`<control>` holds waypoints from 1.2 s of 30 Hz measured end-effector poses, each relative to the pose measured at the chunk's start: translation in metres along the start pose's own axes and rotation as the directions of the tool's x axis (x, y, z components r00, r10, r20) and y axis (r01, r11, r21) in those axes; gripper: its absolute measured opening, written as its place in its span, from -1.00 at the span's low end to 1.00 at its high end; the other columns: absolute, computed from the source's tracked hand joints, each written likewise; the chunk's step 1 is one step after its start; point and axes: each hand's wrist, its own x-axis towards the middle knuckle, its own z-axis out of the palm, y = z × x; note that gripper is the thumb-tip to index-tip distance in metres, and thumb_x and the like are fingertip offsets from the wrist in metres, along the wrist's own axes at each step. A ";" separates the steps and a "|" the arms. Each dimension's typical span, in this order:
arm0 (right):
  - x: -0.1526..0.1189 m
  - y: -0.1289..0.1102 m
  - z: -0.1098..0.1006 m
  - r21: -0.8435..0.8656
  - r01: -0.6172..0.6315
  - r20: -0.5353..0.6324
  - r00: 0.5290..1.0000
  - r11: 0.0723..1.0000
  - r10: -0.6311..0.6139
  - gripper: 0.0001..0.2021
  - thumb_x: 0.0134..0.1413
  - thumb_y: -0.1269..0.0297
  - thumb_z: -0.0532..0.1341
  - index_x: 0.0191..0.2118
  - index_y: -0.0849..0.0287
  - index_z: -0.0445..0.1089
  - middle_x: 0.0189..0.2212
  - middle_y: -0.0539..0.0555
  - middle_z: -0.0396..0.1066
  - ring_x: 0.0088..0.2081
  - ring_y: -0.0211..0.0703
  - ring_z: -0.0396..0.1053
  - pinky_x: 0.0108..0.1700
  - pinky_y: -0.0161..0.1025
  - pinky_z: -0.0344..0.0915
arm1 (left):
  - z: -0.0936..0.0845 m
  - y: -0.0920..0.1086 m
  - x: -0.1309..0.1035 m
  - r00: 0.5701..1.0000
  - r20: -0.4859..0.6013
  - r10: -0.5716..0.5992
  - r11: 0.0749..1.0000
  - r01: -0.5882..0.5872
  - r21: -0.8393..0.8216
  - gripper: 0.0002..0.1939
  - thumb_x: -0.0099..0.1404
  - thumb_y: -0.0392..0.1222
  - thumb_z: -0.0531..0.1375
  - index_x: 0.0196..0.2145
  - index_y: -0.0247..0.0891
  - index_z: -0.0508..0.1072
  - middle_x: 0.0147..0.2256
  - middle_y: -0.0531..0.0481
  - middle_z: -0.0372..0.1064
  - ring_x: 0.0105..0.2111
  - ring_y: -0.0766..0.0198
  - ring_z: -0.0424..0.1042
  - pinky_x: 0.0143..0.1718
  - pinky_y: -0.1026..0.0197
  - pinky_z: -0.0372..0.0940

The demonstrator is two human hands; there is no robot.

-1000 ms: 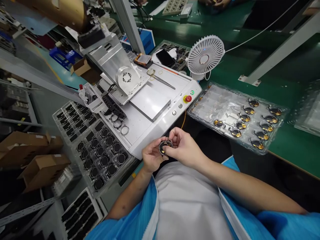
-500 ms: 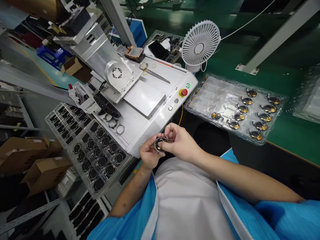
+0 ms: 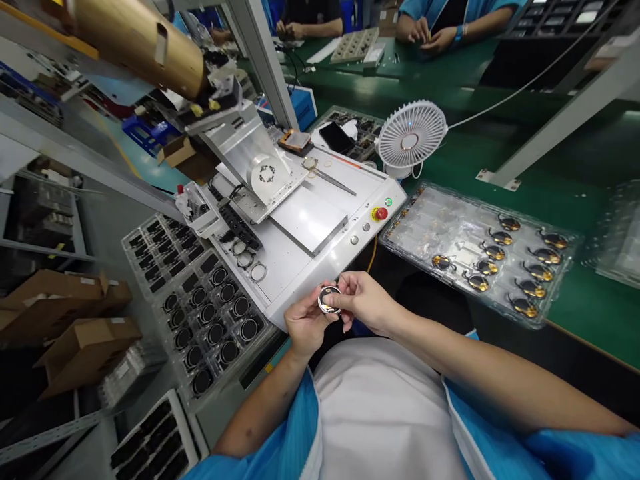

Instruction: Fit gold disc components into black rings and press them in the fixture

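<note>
A round watch case [image 3: 329, 300] with a silvery rim, black inside and gold-coloured bits, is held in front of my body. My left hand [image 3: 306, 322] grips its rim from the left, fingers closed round it. From the right, my right hand [image 3: 367, 301] presses its thumb on the inner face, with the fingers curled at the edge. Whatever lies under that thumb is hidden. Just beyond both hands is the front edge of a white machine [image 3: 300, 280]. Rings [image 3: 259, 271] lie on its left side.
A clear tray [image 3: 425, 250] at right holds several round parts with gold flex. Trays of black round cases [image 3: 215, 333] stand at left. A white fan [image 3: 410, 137], tweezers [image 3: 336, 181], a red stop button [image 3: 381, 213] and a metal press fixture [image 3: 265, 177] are ahead. Co-workers' hands [image 3: 427, 37] show across the bench.
The camera view has tilted up, so co-workers across the bench now show. Both hands still hold the watch case, its rim now turned more to the light.
</note>
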 end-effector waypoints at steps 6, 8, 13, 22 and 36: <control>0.027 -0.021 -0.011 -0.201 -0.038 0.059 0.997 0.979 0.051 -0.43 -0.39 0.00 0.62 -0.41 0.18 0.30 -0.64 0.00 0.46 -0.67 -0.21 0.41 -0.70 -0.38 0.38 | -0.007 0.008 0.005 0.995 -0.079 -0.058 0.997 0.054 -0.059 -0.56 0.07 -0.21 0.52 -0.06 -0.12 0.64 -0.07 -0.12 0.64 -0.04 0.07 0.63 0.06 0.07 0.49; 0.046 -0.038 -0.027 -0.224 0.019 -0.087 0.995 0.974 -0.040 -0.48 -0.32 0.09 0.62 -0.36 0.19 0.33 -0.63 -0.01 0.45 -0.70 -0.22 0.37 -0.74 -0.37 0.34 | -0.006 0.012 0.004 0.990 -0.077 -0.114 0.985 0.103 -0.136 -0.59 0.12 -0.18 0.50 -0.06 -0.13 0.61 -0.03 -0.11 0.61 0.01 0.03 0.60 0.15 -0.02 0.43; 0.091 -0.079 -0.057 -0.201 0.196 -0.381 0.887 0.960 -0.261 -0.64 0.07 0.12 0.44 -0.41 0.13 0.24 -0.71 -0.11 0.31 -0.75 -0.35 0.20 -0.75 -0.41 0.27 | -0.001 0.020 0.001 0.967 0.017 -0.253 0.949 0.251 -0.189 -0.60 0.13 -0.18 0.48 -0.07 -0.14 0.56 -0.05 -0.06 0.52 -0.12 0.06 0.63 -0.03 0.00 0.51; 0.034 -0.059 -0.039 -0.251 0.257 -0.092 0.953 0.933 -0.287 -0.52 -0.12 -0.10 0.49 -0.45 0.17 0.30 -0.69 -0.07 0.34 -0.73 -0.36 0.20 -0.68 -0.42 0.17 | 0.000 0.020 0.006 0.999 -0.012 -0.029 0.984 0.031 0.174 -0.25 0.01 -0.32 0.52 0.15 -0.15 0.40 -0.01 -0.17 0.56 -0.10 0.19 0.59 -0.03 0.16 0.47; -0.005 -0.023 -0.015 -0.447 0.202 0.046 0.978 0.871 -0.203 -0.62 0.08 -0.06 0.38 -0.43 0.12 0.32 -0.65 -0.04 0.36 -0.67 -0.27 0.23 -0.62 -0.35 0.14 | 0.013 0.029 0.004 0.993 0.060 0.106 0.921 -0.120 0.370 -0.18 0.13 -0.39 0.43 0.29 -0.14 0.27 0.07 -0.25 0.54 -0.03 0.10 0.60 0.00 0.11 0.50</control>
